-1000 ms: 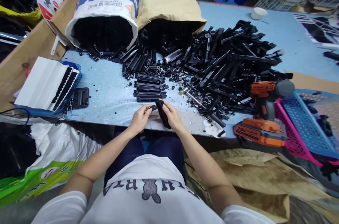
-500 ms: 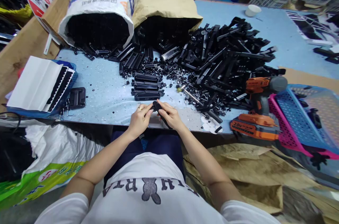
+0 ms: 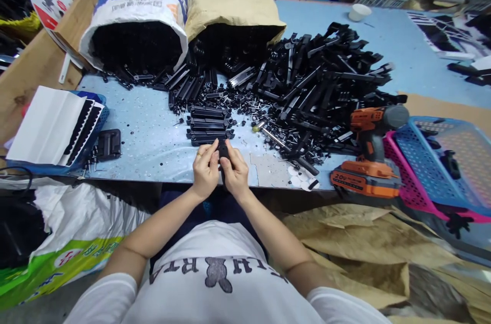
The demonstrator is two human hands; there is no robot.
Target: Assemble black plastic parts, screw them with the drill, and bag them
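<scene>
The left hand (image 3: 206, 168) and the right hand (image 3: 235, 168) meet at the near edge of the pale blue tabletop (image 3: 143, 153), both with fingers curled nearly closed. Between them they pinch one narrow, elongated black plastic piece (image 3: 223, 148), thumbs and fingertips pressing from either side. Fingers cover most of it, so I cannot tell whether a smaller part is seated in it, or how well.

The likeliest trouble is a slip: if the thumbs push unevenly, the piece could twist out of the pinch, and anything loose on it could spring off. Because the hands work right at the edge, a dropped part could fall towards the lap or floor.

Just beyond the fingertips lies a neat stack of long black plastic bars (image 3: 210, 124); pushing the hands forward could knock its nearest bar askew. Past that and to the right of the hands, small silvery metal screws (image 3: 249, 105) lie scattered beside a large jumbled heap of black plastic parts (image 3: 326, 81), where a stray small part would be hard to find.

Farther right of the hands, an orange-and-grey cordless drill (image 3: 370, 155) stands near the table's front edge; a careless sweep of the right forearm could tip it. Nearer the right hand, thin white discs (image 3: 301, 179) lie close to that edge too, and could be brushed off by a sleeve or wrist.
</scene>
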